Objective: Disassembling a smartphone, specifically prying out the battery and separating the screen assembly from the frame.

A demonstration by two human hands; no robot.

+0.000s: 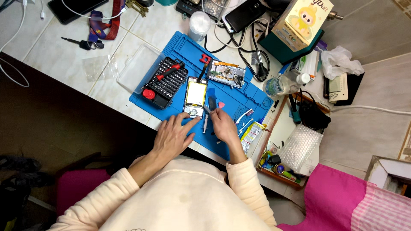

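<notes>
Opened phone (pixel 195 97) lies on blue mat (pixel 239 100). Your left hand (pixel 173 134) spread flat, index steadying its lower edge. Your right hand (pixel 222 124) pinches thin tool (pixel 207 109) beside board. Slip risks scratching board or nicking yellow battery; loose screws may scatter.

Opened phone (pixel 195 97), yellow battery exposed, flat on mat.

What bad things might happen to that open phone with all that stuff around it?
The right hand holds a thin tool right at the opened phone; a slip might scratch its bare parts. The left hand rests at the phone's lower edge and might nudge it. The water bottle lying nearby might leak.
</notes>
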